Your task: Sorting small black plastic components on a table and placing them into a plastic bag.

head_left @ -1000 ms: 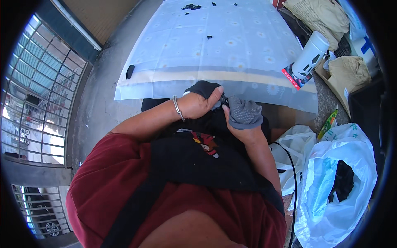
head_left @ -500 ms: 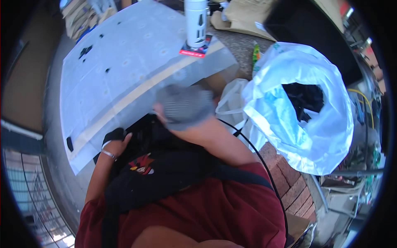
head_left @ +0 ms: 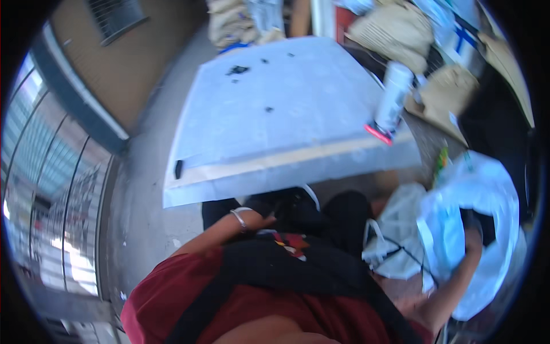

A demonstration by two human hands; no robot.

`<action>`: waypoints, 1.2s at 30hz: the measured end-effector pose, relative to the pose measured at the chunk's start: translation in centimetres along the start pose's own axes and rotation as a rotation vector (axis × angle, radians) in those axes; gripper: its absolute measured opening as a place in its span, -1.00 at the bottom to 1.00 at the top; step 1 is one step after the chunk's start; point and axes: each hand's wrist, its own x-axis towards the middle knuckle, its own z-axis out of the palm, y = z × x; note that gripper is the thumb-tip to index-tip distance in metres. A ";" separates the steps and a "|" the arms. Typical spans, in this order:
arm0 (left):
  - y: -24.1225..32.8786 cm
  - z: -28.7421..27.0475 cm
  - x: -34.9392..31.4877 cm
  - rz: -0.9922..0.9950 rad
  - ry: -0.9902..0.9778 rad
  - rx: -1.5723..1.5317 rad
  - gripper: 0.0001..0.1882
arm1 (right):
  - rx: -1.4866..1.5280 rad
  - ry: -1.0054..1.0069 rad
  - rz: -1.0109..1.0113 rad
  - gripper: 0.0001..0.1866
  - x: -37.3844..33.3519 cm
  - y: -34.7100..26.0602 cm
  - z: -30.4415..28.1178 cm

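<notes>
My right hand [head_left: 474, 228] reaches into the mouth of a large white bag [head_left: 450, 200] at the right. The bag's opening and blur hide its fingers, and I cannot see what it touches. My left hand [head_left: 264, 217], below a silver bracelet [head_left: 238, 219], rests at my lap by the table's near edge. It is dark against black cloth, so its fingers cannot be made out. In front of me a pale sheet [head_left: 275, 126] covers the table. Small black scraps [head_left: 238, 70] are scattered on it, and a longer black piece [head_left: 179, 169] lies near its left corner.
A white cylindrical container [head_left: 394, 94] stands on a red-edged card [head_left: 378, 133] at the table's right. Beside the large bag hangs a smaller white plastic bag [head_left: 401, 221], with a black cable [head_left: 409, 252] near it. Brown paper sacks [head_left: 395, 31] are piled behind. A barred gate [head_left: 51, 195] is at the left.
My right hand has moved from above my lap, by the table's near edge, right into the large white bag. The whole view has swung, shifting the table rightward. My left hand stays at my lap.
</notes>
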 end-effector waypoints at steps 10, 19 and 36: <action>-2.4 2.3 -1.7 0.010 0.099 0.013 -0.68 | -0.044 0.088 -0.174 -0.54 9.3 4.5 4.6; -2.1 2.0 -2.5 -0.051 0.131 -0.061 -0.64 | -0.046 0.181 -0.304 -0.44 7.2 -5.9 0.8; -3.6 2.8 -0.7 0.042 0.100 0.079 -0.69 | -0.353 0.681 -0.292 -0.59 -1.6 -9.3 0.1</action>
